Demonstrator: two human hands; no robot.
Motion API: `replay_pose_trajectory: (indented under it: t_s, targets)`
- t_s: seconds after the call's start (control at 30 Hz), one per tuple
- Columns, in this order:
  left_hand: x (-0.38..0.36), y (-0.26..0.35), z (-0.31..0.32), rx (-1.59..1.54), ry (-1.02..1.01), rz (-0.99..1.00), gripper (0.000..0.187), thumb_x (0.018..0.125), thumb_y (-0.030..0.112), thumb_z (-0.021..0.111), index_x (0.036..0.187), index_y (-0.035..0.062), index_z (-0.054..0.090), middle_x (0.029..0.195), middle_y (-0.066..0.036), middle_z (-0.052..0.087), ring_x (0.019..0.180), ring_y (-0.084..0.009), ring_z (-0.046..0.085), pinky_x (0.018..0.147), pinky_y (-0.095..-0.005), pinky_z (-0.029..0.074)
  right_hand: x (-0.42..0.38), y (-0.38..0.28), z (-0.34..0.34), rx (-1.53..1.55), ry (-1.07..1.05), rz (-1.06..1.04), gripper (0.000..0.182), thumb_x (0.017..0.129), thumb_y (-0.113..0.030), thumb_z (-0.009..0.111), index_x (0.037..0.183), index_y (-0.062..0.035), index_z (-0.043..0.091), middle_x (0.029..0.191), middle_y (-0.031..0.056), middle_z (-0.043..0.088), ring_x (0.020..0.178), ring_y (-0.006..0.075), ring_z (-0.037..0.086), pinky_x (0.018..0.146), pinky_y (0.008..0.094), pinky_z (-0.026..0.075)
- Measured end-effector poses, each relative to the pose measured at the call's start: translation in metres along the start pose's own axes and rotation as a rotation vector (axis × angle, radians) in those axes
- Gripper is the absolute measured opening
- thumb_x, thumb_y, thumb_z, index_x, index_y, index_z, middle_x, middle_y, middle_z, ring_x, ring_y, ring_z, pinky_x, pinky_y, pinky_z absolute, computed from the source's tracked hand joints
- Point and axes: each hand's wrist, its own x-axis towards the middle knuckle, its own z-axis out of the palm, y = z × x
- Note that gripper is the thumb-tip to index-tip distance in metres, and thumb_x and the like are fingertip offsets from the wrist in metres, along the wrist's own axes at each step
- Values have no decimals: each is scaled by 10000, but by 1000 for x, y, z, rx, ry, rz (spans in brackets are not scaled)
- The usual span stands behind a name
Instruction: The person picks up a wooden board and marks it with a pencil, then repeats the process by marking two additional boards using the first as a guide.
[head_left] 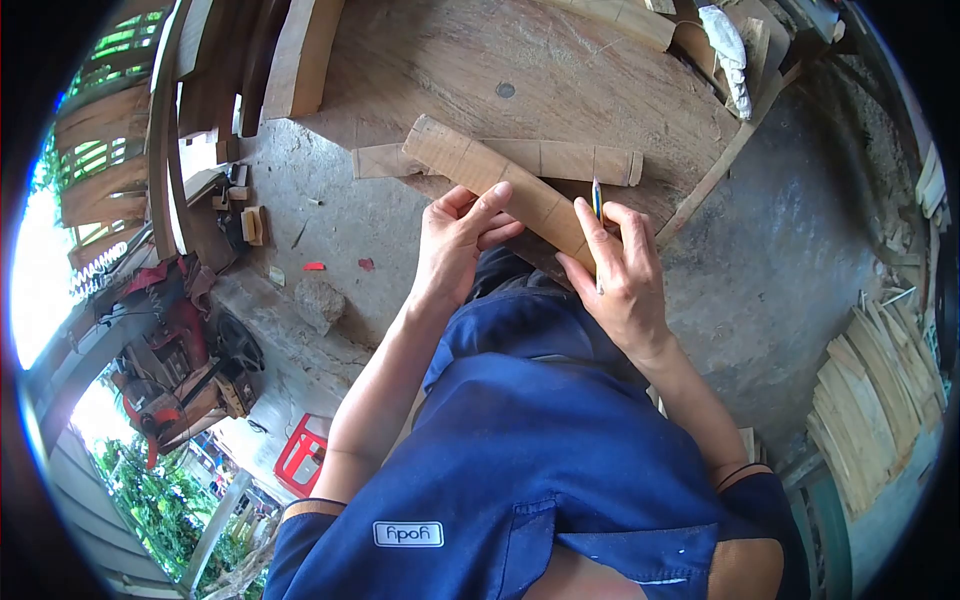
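My left hand (465, 235) is closed on the near edge of a slightly curved wooden piece (500, 172), thumb on top and fingers partly hidden under it. Faint cross lines mark its face. The piece slants from upper left to lower right. At its lower right end is my right hand (622, 270), with a blue and yellow pencil (597, 200) between the fingers, point upward. Fingertips of this hand also touch the wood. Behind lies a second curved wooden piece (570, 160), partly covered by the first, on the wooden work table (440, 70).
A thick wooden beam (305, 60) stands at the table's upper left. A white-wrapped object (728, 60) lies at the upper right. Stacked curved slats (870, 410) are on the right floor. At left are a machine with a wheel (238, 342) and a red plastic stool (300, 455).
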Motion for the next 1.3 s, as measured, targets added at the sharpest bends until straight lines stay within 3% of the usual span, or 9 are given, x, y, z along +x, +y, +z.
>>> replay_pose_trajectory:
  t_s: [0.5, 0.67, 0.83, 0.9, 0.97, 1.07, 1.13, 1.3]
  targets:
    - [4, 4, 2, 52, 17, 3, 297, 958, 214, 718, 1063, -54, 649, 974, -144, 724, 772, -189, 747, 715, -274, 640, 2, 3, -2, 19, -10, -3, 749, 691, -98, 873, 1361, -2, 553, 1156, 153, 507, 1004, 295, 570, 891, 384, 522]
    - [4, 4, 2, 101, 16, 1, 378, 942, 242, 740, 1131, -72, 648, 1008, -152, 722, 784, -178, 736, 743, -269, 632, 3, 3, -4, 17, -16, -3, 748, 682, -93, 878, 1353, -1, 560, 1164, 154, 506, 1009, 291, 569, 897, 384, 525]
    - [5, 4, 2, 107, 11, 5, 377, 948, 246, 733, 1125, -75, 648, 1005, -155, 722, 783, -180, 734, 744, -276, 633, 9, 6, -13, -40, 61, -78, 578, 801, -194, 816, 1319, -33, 614, 1114, 112, 537, 973, 271, 558, 826, 386, 489]
    - [4, 4, 2, 112, 12, 3, 376, 949, 246, 732, 1124, -76, 648, 1004, -156, 722, 780, -177, 732, 742, -278, 634, 16, 13, -16, 55, 120, -56, 454, 880, -209, 748, 1292, -47, 648, 1071, 98, 552, 942, 265, 549, 795, 384, 466]
    - [4, 5, 4, 111, 26, 20, 323, 959, 228, 718, 1004, -75, 615, 947, -177, 714, 764, -215, 747, 703, -289, 643, 29, 14, -20, 256, 106, 36, 370, 927, -136, 693, 1283, -46, 655, 1020, 99, 582, 881, 245, 572, 792, 386, 478]
    - [4, 5, 4, 119, 31, 20, 328, 960, 229, 717, 1018, -79, 620, 941, -170, 714, 760, -207, 745, 690, -286, 642, 56, 11, -18, 459, 157, 63, 291, 944, -97, 662, 1228, -38, 672, 1003, 112, 651, 871, 242, 655, 776, 373, 522]
    - [5, 4, 1, 130, 25, 14, 343, 957, 233, 721, 1070, -80, 635, 957, -157, 719, 758, -187, 735, 708, -283, 638, 69, 4, -14, 762, 105, 263, 222, 946, -77, 649, 1160, -31, 682, 991, 140, 710, 878, 258, 722, 748, 357, 562]
    - [7, 3, -2, 143, 5, 12, 363, 956, 237, 722, 1125, -77, 652, 973, -143, 726, 757, -166, 726, 727, -280, 635, 88, 1, -4, 667, -33, 167, 183, 918, -76, 681, 1094, -24, 683, 976, 156, 731, 862, 266, 741, 729, 355, 582]
